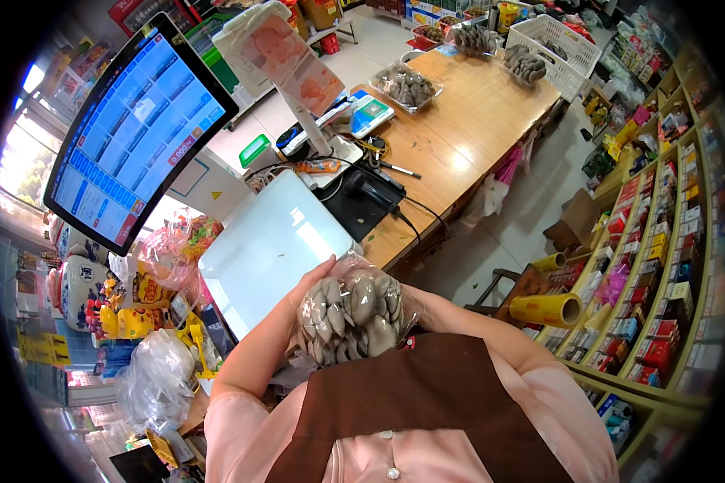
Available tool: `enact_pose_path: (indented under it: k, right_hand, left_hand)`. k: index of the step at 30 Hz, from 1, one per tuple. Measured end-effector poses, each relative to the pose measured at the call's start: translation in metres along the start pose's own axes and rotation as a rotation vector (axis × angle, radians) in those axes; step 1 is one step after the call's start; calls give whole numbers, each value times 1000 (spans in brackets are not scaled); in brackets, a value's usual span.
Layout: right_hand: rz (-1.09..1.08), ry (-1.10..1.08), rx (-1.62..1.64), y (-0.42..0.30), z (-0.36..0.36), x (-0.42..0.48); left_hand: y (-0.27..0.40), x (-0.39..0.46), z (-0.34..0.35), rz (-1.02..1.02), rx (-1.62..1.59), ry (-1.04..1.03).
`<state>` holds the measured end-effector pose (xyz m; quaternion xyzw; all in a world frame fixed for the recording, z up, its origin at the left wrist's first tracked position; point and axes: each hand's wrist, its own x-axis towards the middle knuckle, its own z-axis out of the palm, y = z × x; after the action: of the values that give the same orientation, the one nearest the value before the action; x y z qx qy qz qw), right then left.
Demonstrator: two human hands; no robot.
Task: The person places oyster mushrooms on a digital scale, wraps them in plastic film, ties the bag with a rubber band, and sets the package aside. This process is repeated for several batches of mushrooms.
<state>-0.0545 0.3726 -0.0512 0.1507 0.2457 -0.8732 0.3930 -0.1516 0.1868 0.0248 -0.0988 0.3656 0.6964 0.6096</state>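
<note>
A clear plastic-wrapped pack of grey oyster mushrooms (353, 314) is held close against my brown apron, just beyond the near edge of the checkout scale's white plate (272, 253). My left hand (311, 281) is at the left side of the pack, its fingers along the wrap; the pack hides part of it. At the pack's right side is my right hand (414, 302), mostly hidden by the mushrooms and the film, so its fingers cannot be made out. A handheld barcode scanner (365, 187) lies on a black mat beyond the plate.
A touch screen (139, 133) stands at the left. On the wooden counter (465, 115) are more wrapped mushroom packs (405, 87), a small scale (368, 115) and cables. A white plastic crate (571, 54) is at the far end. Rolls of film (547, 310) and stocked shelves stand to the right.
</note>
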Motion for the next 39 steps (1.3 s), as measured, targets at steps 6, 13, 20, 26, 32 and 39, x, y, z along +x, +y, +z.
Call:
enact_pose_path:
  k: [6,13,20,26,32,39]
  right_hand:
    - [-34,-46,10,-2,29,-29]
    - [-73,61,-102,17,12,-16]
    - [-314,-307,208,13,34,-75]
    - [-593,108,-287,-19,57,-54]
    - [-802,1,-153,-89,94,-41]
    - [-847,-171,31,-62,49,-78]
  left_hand:
    - [2,16,-29,29,193,184]
    - [8,-15,-15,-125,-14,-29]
    - [18,-37,21,72,167,-106]
    - [59,-34,8,33,41,-96]
    - [107,3,47,326,-73,-142]
    - [77,55,66,548,-318,-69]
